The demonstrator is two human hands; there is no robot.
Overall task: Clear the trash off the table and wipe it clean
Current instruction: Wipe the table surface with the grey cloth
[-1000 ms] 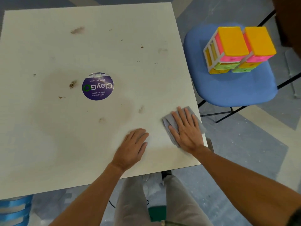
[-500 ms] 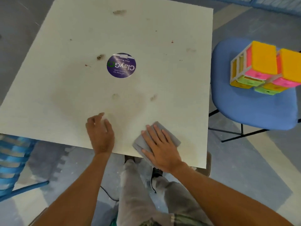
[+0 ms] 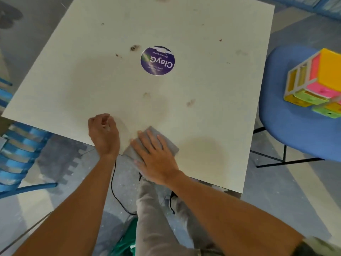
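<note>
A square off-white table (image 3: 212, 52) carries brown stains and crumbs (image 3: 134, 47) and a round purple sticker (image 3: 157, 60) near its middle. My right hand (image 3: 155, 156) lies flat, fingers spread, pressing a folded grey cloth (image 3: 166, 140) onto the near edge of the table. My left hand (image 3: 103, 133) rests on the table edge just left of the cloth, its fingers curled in; nothing shows inside it.
A blue chair (image 3: 287, 126) stands to the right, bearing a stack of yellow, pink and green boxes (image 3: 317, 80). A blue slatted chair (image 3: 20, 156) is at the lower left. My legs and a black cable (image 3: 114, 193) are below the table edge.
My right hand has slid the cloth leftward along the near edge. My left hand has moved left and curled its fingers. The view has shifted left.
</note>
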